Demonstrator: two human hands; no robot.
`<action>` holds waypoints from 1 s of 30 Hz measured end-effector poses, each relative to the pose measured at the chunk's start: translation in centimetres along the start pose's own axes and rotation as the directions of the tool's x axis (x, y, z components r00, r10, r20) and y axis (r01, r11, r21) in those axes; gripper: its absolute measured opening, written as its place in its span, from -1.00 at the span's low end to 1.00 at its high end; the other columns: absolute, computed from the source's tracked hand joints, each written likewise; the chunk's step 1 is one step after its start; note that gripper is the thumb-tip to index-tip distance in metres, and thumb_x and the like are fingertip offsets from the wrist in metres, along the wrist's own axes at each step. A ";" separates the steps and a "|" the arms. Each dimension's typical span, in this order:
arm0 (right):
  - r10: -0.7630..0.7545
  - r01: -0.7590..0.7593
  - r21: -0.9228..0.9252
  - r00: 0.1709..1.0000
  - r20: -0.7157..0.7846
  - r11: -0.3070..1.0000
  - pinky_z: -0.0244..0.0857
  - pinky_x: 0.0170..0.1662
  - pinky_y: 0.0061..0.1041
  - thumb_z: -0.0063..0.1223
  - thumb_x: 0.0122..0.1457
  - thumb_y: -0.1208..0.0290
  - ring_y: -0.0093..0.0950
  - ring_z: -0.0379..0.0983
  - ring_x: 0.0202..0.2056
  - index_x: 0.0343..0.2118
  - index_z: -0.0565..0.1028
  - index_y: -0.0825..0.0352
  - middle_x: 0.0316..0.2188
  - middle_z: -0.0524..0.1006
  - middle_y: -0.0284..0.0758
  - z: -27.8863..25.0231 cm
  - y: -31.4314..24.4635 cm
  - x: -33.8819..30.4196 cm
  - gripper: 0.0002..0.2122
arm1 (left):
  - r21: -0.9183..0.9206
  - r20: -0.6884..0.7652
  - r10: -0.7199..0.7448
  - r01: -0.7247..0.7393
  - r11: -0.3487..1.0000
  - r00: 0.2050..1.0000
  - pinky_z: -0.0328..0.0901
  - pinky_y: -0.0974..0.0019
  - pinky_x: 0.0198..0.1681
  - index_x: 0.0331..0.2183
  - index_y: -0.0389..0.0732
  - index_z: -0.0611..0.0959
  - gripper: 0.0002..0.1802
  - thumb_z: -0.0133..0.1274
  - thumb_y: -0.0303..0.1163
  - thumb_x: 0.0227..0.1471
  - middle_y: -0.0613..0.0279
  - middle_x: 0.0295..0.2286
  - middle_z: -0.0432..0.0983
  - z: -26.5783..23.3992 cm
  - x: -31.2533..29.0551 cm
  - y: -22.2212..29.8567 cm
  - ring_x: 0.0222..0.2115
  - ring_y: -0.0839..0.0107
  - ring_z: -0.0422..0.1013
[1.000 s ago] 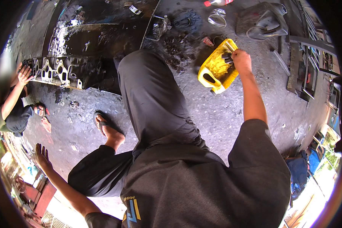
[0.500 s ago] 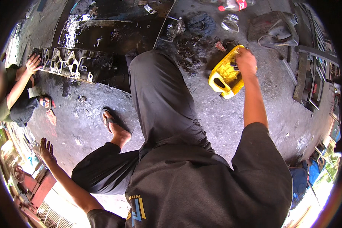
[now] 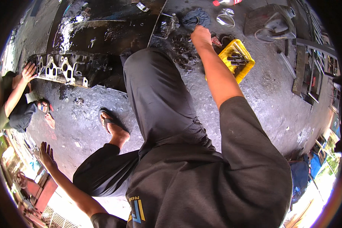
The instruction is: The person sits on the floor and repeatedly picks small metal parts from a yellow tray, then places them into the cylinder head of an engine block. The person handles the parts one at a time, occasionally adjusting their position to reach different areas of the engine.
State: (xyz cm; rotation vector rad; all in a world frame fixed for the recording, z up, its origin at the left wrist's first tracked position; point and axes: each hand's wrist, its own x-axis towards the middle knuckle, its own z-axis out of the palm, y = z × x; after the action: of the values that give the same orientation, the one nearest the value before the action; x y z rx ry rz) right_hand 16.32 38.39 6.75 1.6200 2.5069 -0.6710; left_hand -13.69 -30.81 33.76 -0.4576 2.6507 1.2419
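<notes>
My right hand (image 3: 201, 36) reaches down over the floor between a dark blue cloth (image 3: 200, 19) and a cluster of dark, oily round metal parts (image 3: 181, 53). Its fingers are curled, and what they hold, if anything, is hidden. Beside my forearm lies a yellow plastic container (image 3: 248, 70), cut open like a halved jug, partly covered by the arm. Several dark cylindrical metal pieces (image 3: 236, 59) rest inside it. Out at the left, my left hand (image 3: 47, 156) holds nothing, with its fingers spread, away from the parts.
An engine cylinder head (image 3: 64, 70) lies at the left, next to another person's hand (image 3: 29, 71). Around the far right are a dark jerrycan (image 3: 268, 22), a clear round container (image 3: 225, 18), a bottle (image 3: 226, 2) and metal bars (image 3: 300, 70). An oily dark sheet (image 3: 106, 36) covers the floor ahead.
My right hand has left the yellow container and moved left to the loose parts by the cloth. The dark pieces in the container now show. My left hand stays spread.
</notes>
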 end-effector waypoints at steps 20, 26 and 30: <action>-0.048 0.028 -0.139 0.989 -0.138 0.990 0.40 -0.18 -0.22 -0.04 0.07 0.43 -0.13 0.51 -0.29 -0.33 0.57 0.17 -0.31 0.56 -0.18 -6.0 20.0 -10.7 -0.84 | 0.049 0.153 0.069 -0.078 0.996 0.986 0.11 0.12 0.15 0.11 -0.21 0.37 -0.44 -0.19 -0.08 0.20 0.09 0.10 0.29 2.7 1.0 1.9 0.11 0.17 0.23; -0.048 0.028 -0.146 0.990 -0.132 0.989 0.38 -0.17 -0.20 -0.01 0.05 0.46 -0.12 0.47 -0.23 -0.31 0.52 0.23 -0.27 0.52 -0.19 -4.1 22.7 -10.5 -0.86 | 0.077 0.151 0.062 -0.075 0.994 0.986 0.10 0.11 0.15 0.11 -0.22 0.36 -0.44 -0.17 -0.09 0.19 0.09 0.10 0.29 3.1 0.5 2.2 0.11 0.16 0.23; 0.012 -0.031 -0.166 0.993 -0.114 0.986 0.37 -0.14 -0.21 0.00 0.04 0.45 -0.12 0.47 -0.20 -0.27 0.51 0.26 -0.24 0.53 -0.16 -5.1 21.5 -10.5 -0.82 | 0.090 0.133 0.053 -0.065 0.994 0.990 0.09 0.11 0.16 0.11 -0.22 0.36 -0.42 -0.15 -0.07 0.18 0.09 0.10 0.28 2.8 -0.1 2.0 0.12 0.16 0.23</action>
State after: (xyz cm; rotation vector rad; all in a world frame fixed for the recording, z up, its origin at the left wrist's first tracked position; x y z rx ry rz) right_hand 40.78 38.90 7.75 1.6656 2.5390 -0.3645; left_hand -14.20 -27.43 33.42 -0.2756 2.6150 1.1153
